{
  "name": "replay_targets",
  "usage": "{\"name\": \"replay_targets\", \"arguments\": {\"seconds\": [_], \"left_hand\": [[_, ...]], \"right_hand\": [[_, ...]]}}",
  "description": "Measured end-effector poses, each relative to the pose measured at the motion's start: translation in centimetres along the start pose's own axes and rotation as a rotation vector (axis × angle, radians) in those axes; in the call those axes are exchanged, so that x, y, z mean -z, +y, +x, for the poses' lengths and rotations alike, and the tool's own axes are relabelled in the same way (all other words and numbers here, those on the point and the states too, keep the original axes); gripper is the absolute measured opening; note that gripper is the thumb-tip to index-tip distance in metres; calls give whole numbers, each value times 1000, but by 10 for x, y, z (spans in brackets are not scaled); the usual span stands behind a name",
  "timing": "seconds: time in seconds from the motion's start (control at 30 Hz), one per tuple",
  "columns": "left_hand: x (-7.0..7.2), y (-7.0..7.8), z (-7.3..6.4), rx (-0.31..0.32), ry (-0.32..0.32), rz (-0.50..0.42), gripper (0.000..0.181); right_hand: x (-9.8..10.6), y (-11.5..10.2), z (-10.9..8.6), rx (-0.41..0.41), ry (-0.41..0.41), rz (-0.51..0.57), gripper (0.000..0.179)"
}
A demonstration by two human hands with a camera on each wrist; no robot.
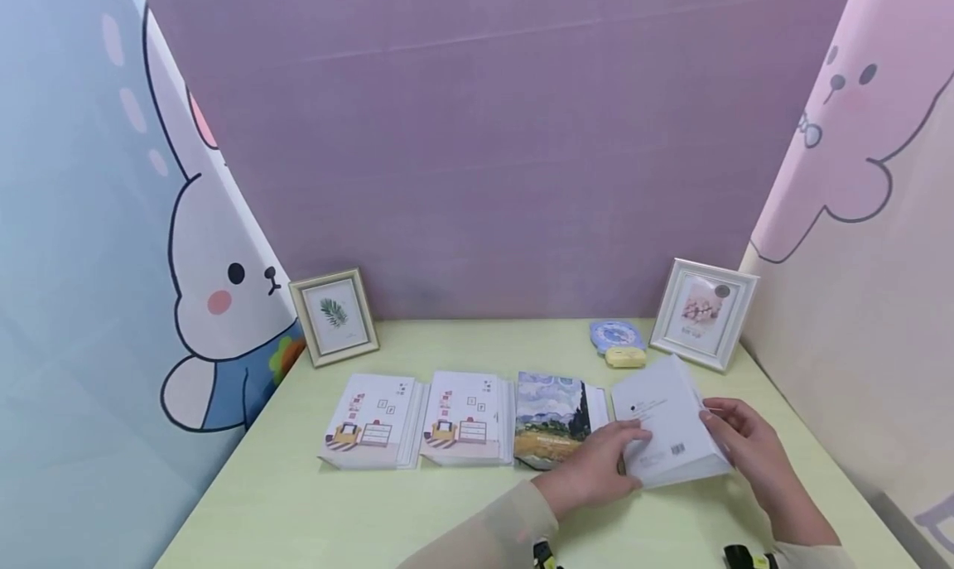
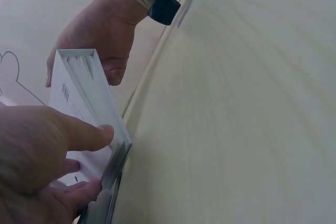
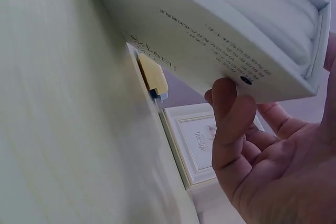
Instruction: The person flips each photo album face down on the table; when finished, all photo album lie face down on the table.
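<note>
A white photo album (image 1: 667,428), back cover up with a barcode, is tilted above the table between both hands. My left hand (image 1: 599,465) holds its left side, fingers on the cover and the lower edge. At its right edge my right hand (image 1: 749,445) pinches the cover, thumb on top. The left wrist view shows my left hand (image 2: 47,156) against the end of the album (image 2: 89,93), whose page stack is visible. In the right wrist view my right hand (image 3: 262,156) grips the corner of the album (image 3: 210,40); some fingers are hidden behind it.
An album with a painted landscape cover (image 1: 551,420) lies just left of the hands. Two white albums with room drawings, one outer (image 1: 368,420) and one inner (image 1: 464,420), continue the row. Behind are a blue clock-like item (image 1: 616,335), a yellow block (image 1: 625,357) and picture frames (image 1: 704,312).
</note>
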State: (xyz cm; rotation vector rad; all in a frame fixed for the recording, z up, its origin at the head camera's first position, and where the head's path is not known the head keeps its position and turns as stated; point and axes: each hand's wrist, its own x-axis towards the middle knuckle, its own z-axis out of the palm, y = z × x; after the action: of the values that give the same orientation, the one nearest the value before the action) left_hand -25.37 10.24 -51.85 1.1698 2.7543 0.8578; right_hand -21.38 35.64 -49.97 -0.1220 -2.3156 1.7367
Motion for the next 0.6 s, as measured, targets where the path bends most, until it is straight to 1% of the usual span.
{"name": "replay_targets", "arguments": {"seconds": [0.13, 0.27, 0.37, 0.47, 0.53, 0.6], "left_hand": [[0, 1, -1, -2, -5, 24, 69], [0, 3, -2, 15, -14, 45, 65], [0, 4, -2, 20, -13, 55, 62], [0, 4, -1, 9, -2, 82, 59], [-1, 4, -1, 5, 5, 98, 57], [-2, 4, 0, 26, 6, 95, 57]], "right_hand": [[0, -1, -1, -20, 18, -61, 42], [0, -2, -2, -44, 22, -124, 50], [3, -2, 0, -85, 3, -174, 55], [5, -3, 1, -121, -22, -223, 59], [5, -2, 2, -123, -40, -260, 60], [5, 1, 2, -115, -61, -292, 61]]}}
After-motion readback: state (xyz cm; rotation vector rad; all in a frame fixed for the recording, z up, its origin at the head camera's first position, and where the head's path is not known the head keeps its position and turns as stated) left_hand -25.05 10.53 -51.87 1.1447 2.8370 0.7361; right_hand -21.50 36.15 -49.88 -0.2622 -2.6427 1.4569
